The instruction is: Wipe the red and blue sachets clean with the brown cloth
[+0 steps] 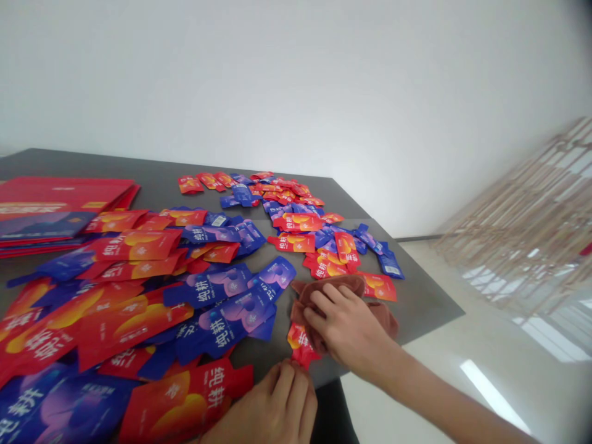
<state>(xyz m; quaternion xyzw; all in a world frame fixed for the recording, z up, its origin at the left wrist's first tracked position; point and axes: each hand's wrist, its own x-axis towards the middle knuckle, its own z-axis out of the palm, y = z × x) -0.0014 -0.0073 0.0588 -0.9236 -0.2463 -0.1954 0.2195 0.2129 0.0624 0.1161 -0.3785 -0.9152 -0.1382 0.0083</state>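
Observation:
Near the table's front edge, my left hand (282, 401) is closed on the near end of a small red and orange pouch (300, 343). My right hand (345, 320) lies over a bunched brown cloth (340, 287), its fingers curled into the fabric. The cloth covers part of that same pouch. Just beyond the cloth, a red pouch (379, 286) lies partly tucked under it. To the left of my hands spreads a heap of larger blue pouches (226, 327) and red pouches (180, 401), overlapping one another.
Flat red printed bags (60, 203) are stacked at the left. More small red and blue pouches (296, 222) are scattered along the dark table (416, 296) toward the far edge. A white wall (296, 86) stands behind; a wooden lattice (522, 228) is at the right.

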